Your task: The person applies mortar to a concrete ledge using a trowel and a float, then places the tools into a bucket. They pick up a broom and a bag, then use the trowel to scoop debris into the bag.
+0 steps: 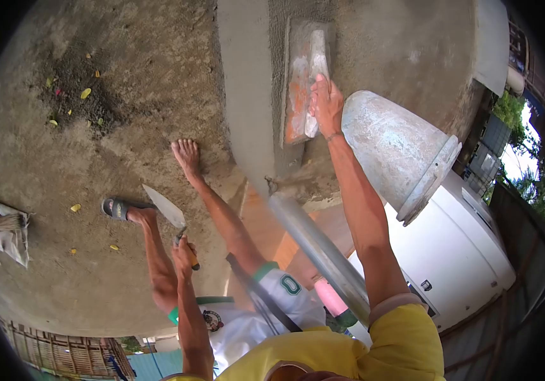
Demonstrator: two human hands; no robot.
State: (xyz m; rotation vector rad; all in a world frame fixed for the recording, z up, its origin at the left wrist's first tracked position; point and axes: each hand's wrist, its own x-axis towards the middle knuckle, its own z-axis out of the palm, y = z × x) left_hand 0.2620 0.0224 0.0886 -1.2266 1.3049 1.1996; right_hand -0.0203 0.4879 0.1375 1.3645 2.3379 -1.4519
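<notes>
My right hand is closed around the pale handle of a plastering float. The float's worn board, with orange and grey patches, lies against a band of dark, rough wet mortar. Alongside runs a smoother grey cement strip. Lower left, my left hand grips a pointed trowel by its handle, the blade held away from the mortar. A cement-stained bucket appears just right of my right wrist, partly behind my forearm.
A metal pole slants beside my leg. Right of it is a white vehicle. On the ground lie a mortar pile with leaves and a torn sack. My bare foot and sandalled foot stand near the strip.
</notes>
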